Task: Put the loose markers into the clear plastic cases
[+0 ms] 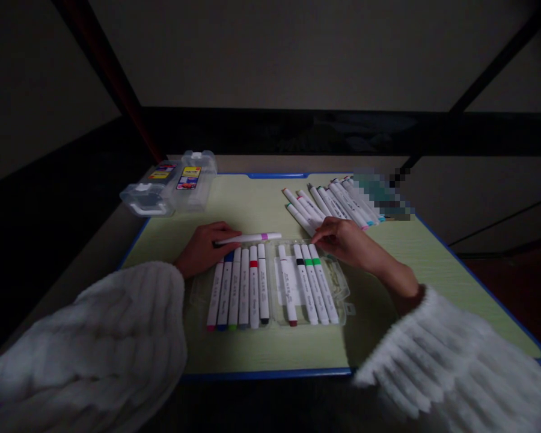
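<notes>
As left hand fingers pinch its end, the marker juts rightward.

The room was dimly lit. A pale green surface edged in blue was set before a plain wall, crossed by dark bars.

Smooth plastic is seen in the slim white purple-banded marker, and shiny clear plastic in the shallow tray and the lidded box. The pale green table top is finished matt; the white sleeves are made of fluffy, ribbed cloth.
</notes>
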The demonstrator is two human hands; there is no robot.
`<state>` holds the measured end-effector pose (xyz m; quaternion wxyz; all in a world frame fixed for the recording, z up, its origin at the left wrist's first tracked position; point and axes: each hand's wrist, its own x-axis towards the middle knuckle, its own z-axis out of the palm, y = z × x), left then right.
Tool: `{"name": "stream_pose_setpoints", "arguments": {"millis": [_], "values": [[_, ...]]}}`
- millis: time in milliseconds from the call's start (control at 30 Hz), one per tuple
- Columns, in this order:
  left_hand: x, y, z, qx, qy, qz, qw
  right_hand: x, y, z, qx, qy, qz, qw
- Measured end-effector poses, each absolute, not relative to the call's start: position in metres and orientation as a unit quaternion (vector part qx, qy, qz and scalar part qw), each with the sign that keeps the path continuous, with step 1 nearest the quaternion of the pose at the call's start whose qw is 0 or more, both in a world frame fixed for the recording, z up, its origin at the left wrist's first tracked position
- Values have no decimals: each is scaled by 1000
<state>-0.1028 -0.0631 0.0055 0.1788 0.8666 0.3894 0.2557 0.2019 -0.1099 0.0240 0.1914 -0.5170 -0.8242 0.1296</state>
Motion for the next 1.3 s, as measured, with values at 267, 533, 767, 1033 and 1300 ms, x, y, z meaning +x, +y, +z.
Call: {"name": "stream_pose_setpoints", "arguments": {"millis": [267, 533, 767, 1033, 1300], "values": [[-101, -63, 7, 858, 389, 269, 200, 203, -108, 22, -512, -827, 136, 190], [-99, -64, 8, 842, 394, 283, 236, 204, -108, 21, -532, -820, 99, 185], [-99, -63, 4, 843, 390, 283, 239, 202, -110, 24, -557, -806, 77, 184], [-98, -65, 7, 840, 400, 269, 250, 164, -127, 45, -469, -800, 201, 315], [-96, -65, 8, 842, 395, 267, 252, 128, -134, 37, -386, -849, 250, 259]]}}
